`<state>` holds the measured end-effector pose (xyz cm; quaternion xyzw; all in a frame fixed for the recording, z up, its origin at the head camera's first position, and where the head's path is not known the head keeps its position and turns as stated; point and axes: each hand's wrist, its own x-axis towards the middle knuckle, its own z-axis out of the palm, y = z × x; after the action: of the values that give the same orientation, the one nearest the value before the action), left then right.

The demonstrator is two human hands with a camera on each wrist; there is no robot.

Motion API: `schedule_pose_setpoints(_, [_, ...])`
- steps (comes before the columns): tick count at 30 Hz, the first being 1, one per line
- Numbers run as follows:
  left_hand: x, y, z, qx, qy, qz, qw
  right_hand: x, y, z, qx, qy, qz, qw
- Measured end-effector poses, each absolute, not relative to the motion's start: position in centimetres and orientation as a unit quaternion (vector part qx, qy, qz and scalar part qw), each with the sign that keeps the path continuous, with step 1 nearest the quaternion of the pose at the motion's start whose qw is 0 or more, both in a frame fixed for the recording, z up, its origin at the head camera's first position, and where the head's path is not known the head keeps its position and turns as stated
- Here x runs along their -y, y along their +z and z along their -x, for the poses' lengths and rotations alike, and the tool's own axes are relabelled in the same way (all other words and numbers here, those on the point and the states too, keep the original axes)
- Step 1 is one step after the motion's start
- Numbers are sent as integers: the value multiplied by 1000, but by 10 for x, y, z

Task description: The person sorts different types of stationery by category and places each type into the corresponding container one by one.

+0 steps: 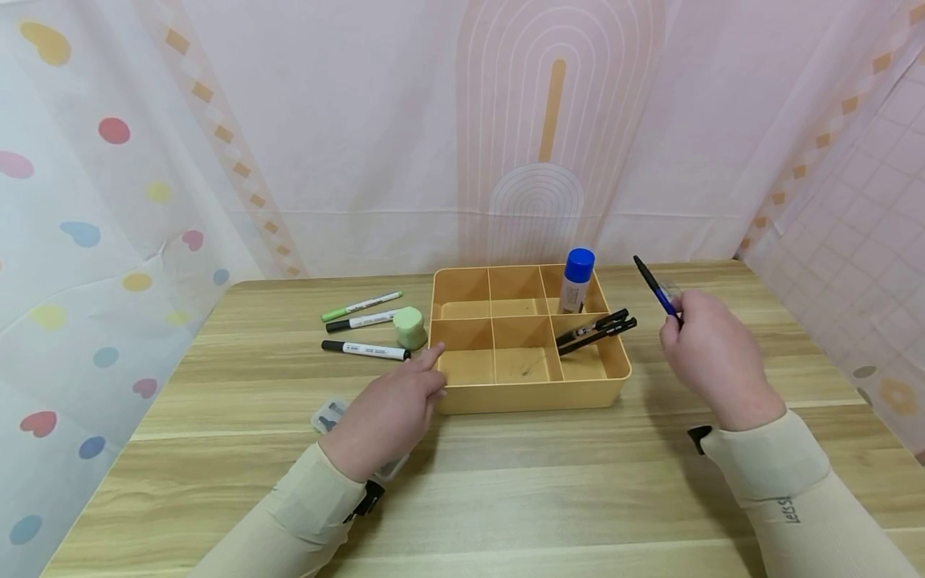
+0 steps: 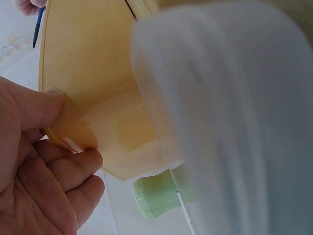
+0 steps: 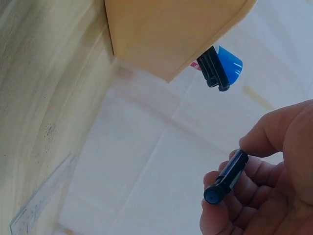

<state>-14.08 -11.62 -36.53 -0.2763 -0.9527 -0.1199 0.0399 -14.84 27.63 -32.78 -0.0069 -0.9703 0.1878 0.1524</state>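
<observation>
A yellow compartment organizer (image 1: pixel 527 399) stands mid-table. My left hand (image 1: pixel 390 409) grips its near left corner; in the left wrist view the thumb lies on the outer wall and fingers curl at the rim. To the right of the organizer, my right hand (image 1: pixel 715 353) holds a blue-and-black pen (image 1: pixel 654 285) above the table, pinched between thumb and fingers in the right wrist view. A glue stick (image 1: pixel 576 281) with a blue cap stands in the back right compartment. Black pens (image 1: pixel 603 331) lean in the front right one.
Left of the organizer lie two black-capped white markers (image 1: pixel 366 349), a green marker (image 1: pixel 361 306) and a pale green waisted object (image 1: pixel 409 325). A translucent case (image 1: pixel 328 413) lies partly under my left forearm. A clear ruler (image 3: pixel 41 196) is at the right.
</observation>
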Motion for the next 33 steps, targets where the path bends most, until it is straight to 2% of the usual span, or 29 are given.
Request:
schedule_pose_setpoints(6, [116, -365, 141, 952, -120, 277, 39, -274, -328, 147, 964, 191, -17, 185])
schedule_pose_setpoints(26, [117, -366, 141, 952, -120, 280, 45, -268, -332, 147, 952, 178, -73, 239])
schedule_pose_setpoints(33, [117, -367, 141, 950, -119, 283, 50, -266, -333, 147, 952, 177, -81, 238])
